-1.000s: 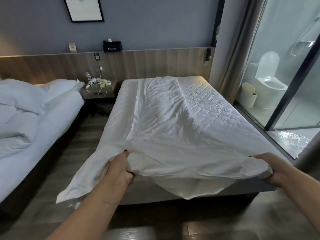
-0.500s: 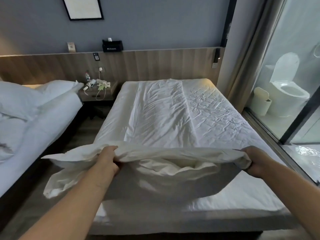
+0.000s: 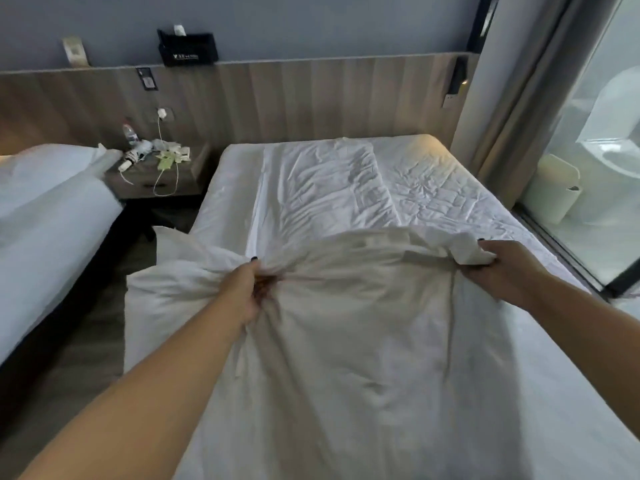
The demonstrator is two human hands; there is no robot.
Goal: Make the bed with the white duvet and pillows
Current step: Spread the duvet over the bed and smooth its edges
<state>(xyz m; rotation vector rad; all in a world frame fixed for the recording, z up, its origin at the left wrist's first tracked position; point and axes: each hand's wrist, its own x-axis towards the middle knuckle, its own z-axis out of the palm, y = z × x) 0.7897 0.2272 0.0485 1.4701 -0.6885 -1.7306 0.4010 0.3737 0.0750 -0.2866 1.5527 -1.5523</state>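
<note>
A white duvet (image 3: 346, 306) lies along the bed (image 3: 450, 188), its near end folded back over itself toward the headboard. My left hand (image 3: 247, 289) grips a bunched part of the raised fold near the bed's left side. My right hand (image 3: 502, 268) holds the fold's right corner above the mattress. A loose flap of duvet (image 3: 162, 271) hangs off the left edge. The far part of the duvet lies wrinkled on the mattress. No pillows are on this bed.
A second bed (image 3: 45, 216) with white bedding stands at the left. A nightstand (image 3: 159, 178) with a bottle and cables sits between the beds. A wooden headboard wall (image 3: 311, 98) runs behind. A glass bathroom wall (image 3: 588, 168) is at the right.
Both hands have carried the duvet's near end up and forward over the bed, from its foot toward the middle. The view has moved closer over the mattress.
</note>
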